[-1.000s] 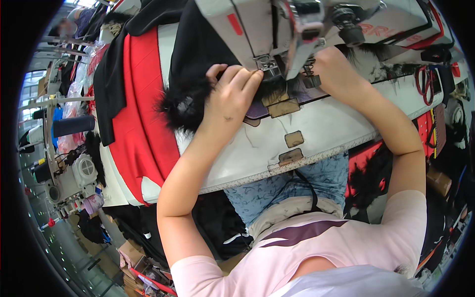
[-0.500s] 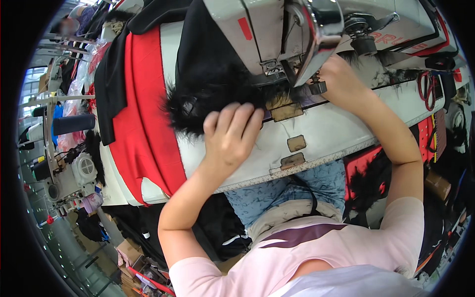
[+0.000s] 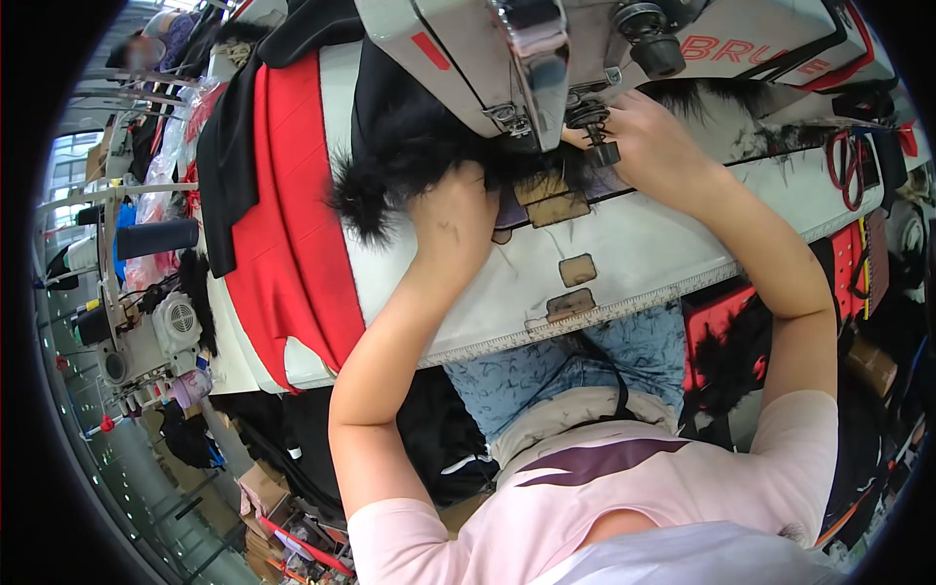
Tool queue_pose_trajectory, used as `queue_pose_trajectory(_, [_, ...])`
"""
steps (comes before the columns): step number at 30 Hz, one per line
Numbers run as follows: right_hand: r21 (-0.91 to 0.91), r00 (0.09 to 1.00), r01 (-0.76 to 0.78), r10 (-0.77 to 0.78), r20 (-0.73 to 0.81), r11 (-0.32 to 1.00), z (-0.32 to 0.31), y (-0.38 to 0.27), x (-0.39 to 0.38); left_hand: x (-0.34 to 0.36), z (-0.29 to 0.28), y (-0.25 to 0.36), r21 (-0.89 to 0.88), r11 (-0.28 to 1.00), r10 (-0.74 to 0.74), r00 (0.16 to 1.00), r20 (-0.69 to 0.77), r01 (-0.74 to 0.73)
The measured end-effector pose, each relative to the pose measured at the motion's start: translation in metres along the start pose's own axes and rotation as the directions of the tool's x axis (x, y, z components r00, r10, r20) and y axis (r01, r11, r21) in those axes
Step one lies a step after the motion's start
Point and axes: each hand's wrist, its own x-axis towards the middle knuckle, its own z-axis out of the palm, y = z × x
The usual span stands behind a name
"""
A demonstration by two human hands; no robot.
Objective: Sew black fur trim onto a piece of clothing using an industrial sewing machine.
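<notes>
A white sewing machine stands over the table, its head and needle area in front of me. Black fur trim joined to black fabric lies left of and under the machine head. My left hand is sunk into the fur with its fingers curled in, the tips hidden by the strands. Close to the needle area on the right, my right hand is bent inward. Its fingertips pass behind the machine's dark knob, so what they touch is hidden.
Red cloth and more black cloth drape over the table's left part. Red-handled scissors lie at the right. A measuring tape runs along the front edge. Loose fur scraps lie beside the machine.
My left hand has turned and pushed its fingers deeper into the fur, where they now disappear. My right hand has shifted slightly left. The machine sits further left in view.
</notes>
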Motion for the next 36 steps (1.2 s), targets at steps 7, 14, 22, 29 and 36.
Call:
queue_pose_trajectory(7, [-0.008, 1.0, -0.012, 0.012, 0.01, 1.0, 0.006, 0.002, 0.0, 0.001, -0.001, -0.001, -0.033, 0.996, 0.088, 0.996, 0.004, -0.087])
queue_pose_trajectory(14, [-0.013, 1.0, 0.007, -0.008, -0.027, 1.0, 0.003, 0.002, 0.0, -0.01, -0.009, 0.004, 0.254, 0.931, 0.27, 0.963, -0.001, -0.261])
queue_pose_trajectory(22, [-0.078, 0.996, 0.014, -0.007, 0.093, 0.997, -0.003, 0.0, 0.001, 0.009, -0.034, 0.015, 0.299, 0.755, 0.648, 0.734, -0.202, -0.584])
queue_pose_trajectory(29, [-0.021, 0.999, 0.036, -0.036, 0.003, 0.999, 0.004, 0.0, 0.0, 0.0, -0.019, -0.009, 0.149, 0.886, 0.443, 0.896, 0.004, -0.439])
queue_pose_trajectory(36, [-0.049, 0.999, 0.043, -0.044, -0.025, 0.998, -0.006, -0.002, -0.001, 0.006, -0.025, -0.012, 0.262, 0.784, 0.57, 0.82, 0.057, -0.563])
